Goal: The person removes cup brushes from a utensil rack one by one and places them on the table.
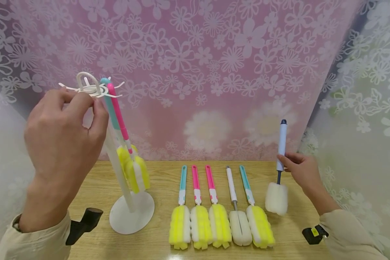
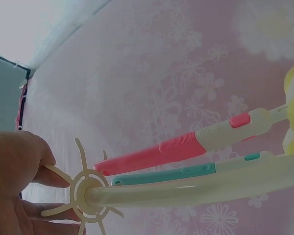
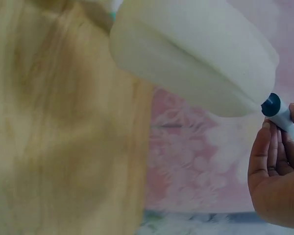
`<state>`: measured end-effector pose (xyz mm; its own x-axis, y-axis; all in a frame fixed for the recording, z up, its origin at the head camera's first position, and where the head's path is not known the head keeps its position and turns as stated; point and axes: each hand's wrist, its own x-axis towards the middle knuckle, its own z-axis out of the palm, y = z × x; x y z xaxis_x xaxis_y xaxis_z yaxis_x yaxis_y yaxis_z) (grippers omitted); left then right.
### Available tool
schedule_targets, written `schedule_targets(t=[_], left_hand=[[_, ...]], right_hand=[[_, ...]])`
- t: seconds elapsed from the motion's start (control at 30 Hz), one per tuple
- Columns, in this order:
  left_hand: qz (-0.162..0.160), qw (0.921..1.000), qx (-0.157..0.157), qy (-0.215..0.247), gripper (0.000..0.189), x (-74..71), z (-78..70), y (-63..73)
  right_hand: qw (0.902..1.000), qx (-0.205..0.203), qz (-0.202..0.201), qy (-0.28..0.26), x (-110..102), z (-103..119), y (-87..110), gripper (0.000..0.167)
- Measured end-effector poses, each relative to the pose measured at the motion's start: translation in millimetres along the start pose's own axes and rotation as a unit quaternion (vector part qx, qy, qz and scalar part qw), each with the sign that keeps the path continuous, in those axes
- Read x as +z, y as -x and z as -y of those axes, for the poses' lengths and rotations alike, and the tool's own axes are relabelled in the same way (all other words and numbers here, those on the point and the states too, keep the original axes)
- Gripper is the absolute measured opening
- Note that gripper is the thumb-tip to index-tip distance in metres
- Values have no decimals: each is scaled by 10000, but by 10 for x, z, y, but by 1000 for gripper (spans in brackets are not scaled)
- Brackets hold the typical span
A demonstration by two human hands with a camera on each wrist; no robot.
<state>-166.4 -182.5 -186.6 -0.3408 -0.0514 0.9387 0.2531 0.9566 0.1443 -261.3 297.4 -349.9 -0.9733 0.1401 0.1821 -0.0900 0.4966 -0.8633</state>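
My left hand [image 1: 63, 122] pinches hook arms at the top of a white hanging stand [image 1: 132, 218]. Its thumb and fingers straddle the hooked ring, seen beside the pole [image 2: 196, 195] in the left wrist view. From the ring's other side hang a pink-handled sponge brush [image 1: 119, 113] and a teal-handled one [image 1: 109, 108], both with yellow-and-white heads. Over at the right, my right hand [image 1: 303, 175] holds a sponge brush by the lower part of its pale blue handle [image 1: 282, 139]. That brush is upright, its thick white sponge head [image 1: 277, 198] pointing down.
Several sponge brushes lie in a row on the wooden table [image 1: 162, 216], handles away from me: teal [image 1: 183, 184], pink [image 1: 195, 178], pink [image 1: 209, 178], white [image 1: 231, 184] and teal [image 1: 246, 182]. A flowered pink curtain [image 1: 208, 54] closes off the back.
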Motion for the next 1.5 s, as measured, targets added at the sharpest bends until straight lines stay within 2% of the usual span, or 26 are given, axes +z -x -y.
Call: schedule_targets(t=[0.23, 0.43, 0.67, 0.9, 1.13, 1.5], left_hand=[[-4, 10000, 23, -7, 32, 0, 0, 1], [-28, 10000, 0, 60, 30, 0, 7, 4], [41, 10000, -24, 46, 30, -10, 4, 0], [22, 10000, -38, 70, 29, -10, 8, 2], [30, 10000, -43, 66, 29, -19, 20, 5], [47, 9999, -30, 105, 29, -9, 23, 2]], right_hand=[[9966, 604, 517, 194, -36, -424, 0, 65], [9893, 1024, 946, 432, 30, -619, 25, 68], [9819, 1204, 1278, 706, 114, -715, 64, 65], [9769, 1252, 1537, 794, 188, -766, 122, 52], [9721, 1511, 1615, 786, 265, -795, 124, 51], [9691, 1399, 1681, 1138, 344, -826, 142, 52]])
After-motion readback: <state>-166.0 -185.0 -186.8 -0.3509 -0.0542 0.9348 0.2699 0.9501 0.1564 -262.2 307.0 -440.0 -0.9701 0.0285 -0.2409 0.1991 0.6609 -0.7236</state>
